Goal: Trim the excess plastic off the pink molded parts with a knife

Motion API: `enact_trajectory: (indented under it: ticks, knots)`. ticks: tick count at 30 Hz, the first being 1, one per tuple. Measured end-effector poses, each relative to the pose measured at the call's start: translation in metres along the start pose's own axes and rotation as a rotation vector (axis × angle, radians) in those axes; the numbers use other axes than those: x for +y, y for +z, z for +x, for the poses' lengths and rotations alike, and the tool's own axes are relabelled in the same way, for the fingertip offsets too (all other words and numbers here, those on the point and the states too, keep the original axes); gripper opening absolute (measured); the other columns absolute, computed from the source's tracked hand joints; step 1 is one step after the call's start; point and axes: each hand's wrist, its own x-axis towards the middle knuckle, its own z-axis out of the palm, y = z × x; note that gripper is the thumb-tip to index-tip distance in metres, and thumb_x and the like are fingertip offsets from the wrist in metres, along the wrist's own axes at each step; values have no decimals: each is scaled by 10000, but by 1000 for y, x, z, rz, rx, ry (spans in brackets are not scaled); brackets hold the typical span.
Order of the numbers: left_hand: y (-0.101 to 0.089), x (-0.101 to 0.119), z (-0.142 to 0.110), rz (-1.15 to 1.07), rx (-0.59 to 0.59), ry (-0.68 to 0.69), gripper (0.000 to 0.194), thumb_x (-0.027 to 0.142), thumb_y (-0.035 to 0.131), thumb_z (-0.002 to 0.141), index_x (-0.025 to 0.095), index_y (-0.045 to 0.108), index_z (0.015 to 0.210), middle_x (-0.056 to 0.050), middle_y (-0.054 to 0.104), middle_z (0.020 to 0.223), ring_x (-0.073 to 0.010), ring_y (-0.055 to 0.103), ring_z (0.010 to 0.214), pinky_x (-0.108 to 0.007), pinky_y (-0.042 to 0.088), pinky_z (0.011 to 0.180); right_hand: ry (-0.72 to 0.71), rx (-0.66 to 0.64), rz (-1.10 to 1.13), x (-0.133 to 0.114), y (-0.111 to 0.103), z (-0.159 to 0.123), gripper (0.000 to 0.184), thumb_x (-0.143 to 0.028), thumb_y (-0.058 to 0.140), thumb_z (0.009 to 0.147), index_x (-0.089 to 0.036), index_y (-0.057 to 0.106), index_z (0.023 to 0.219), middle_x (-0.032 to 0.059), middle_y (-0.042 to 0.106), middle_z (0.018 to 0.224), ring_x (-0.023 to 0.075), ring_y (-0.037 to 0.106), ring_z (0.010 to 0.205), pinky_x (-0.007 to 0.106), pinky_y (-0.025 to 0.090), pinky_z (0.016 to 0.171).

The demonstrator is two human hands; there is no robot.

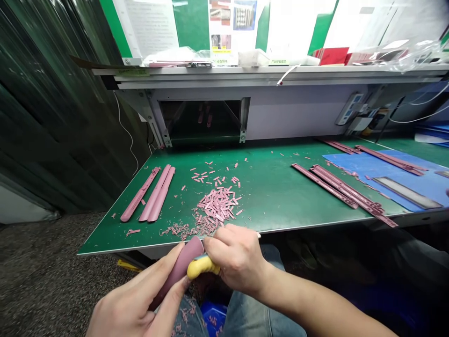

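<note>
My left hand (136,299) is wrapped round a rounded pink plastic part (185,256), held tilted in front of the table's near edge. Its far end shows between my fingers and thumb. My right hand (238,257) is closed against that end, with a yellow covering (201,267), seemingly on the thumb, pressed along the part's side. In the right fist sits a slim knife (259,236), mostly hidden; a pale end sticks out at the right, and a narrow grey-blue strip shows above the yellow covering.
Pink offcuts (219,202) and curled shavings (178,229) lie on the green table (270,187). Similar pink parts (157,194) rest at the left, and long pink strips (343,189) at the right beside a blue mat (426,187). A shelf (266,77) spans the back.
</note>
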Motion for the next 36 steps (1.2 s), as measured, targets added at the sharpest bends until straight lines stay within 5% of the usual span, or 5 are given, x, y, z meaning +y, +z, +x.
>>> enact_trajectory:
  ticks: [7,11,18,24,36]
  knots:
    - [20,-28,1,-356,-209,-72,650,330,710,765,415,483,1368,39,613,1318,-244,627,1123,-304,500,963,525,34,866,4,12,9,355,-380,503,956,-180,472,665,-46,434,601,81,366,542,206,308,528]
    - [35,-35,-2,-840,-222,-458,528,339,719,768,331,592,1280,-9,708,828,-91,586,502,-166,490,427,825,123,978,25,8,4,336,-448,437,972,-198,499,757,-57,400,589,87,343,502,210,309,492]
    - [55,-35,59,-1282,99,-734,248,391,678,802,232,603,977,59,518,716,-11,371,391,-102,268,287,164,-384,541,-20,41,-33,619,-764,477,786,-167,628,849,18,566,681,139,487,578,250,329,518]
    - [63,-32,64,-1395,142,-719,269,284,709,781,217,613,1023,41,524,798,-5,419,446,-96,334,328,104,-351,196,-25,59,-31,728,-870,335,743,-174,539,674,12,530,619,133,463,539,262,207,484]
    - [51,-30,69,-1626,165,-758,93,233,554,902,149,588,921,-3,594,802,-26,460,449,-108,343,309,-48,-277,348,-25,44,-37,526,-544,301,974,-180,588,726,-10,484,578,124,381,499,289,189,489]
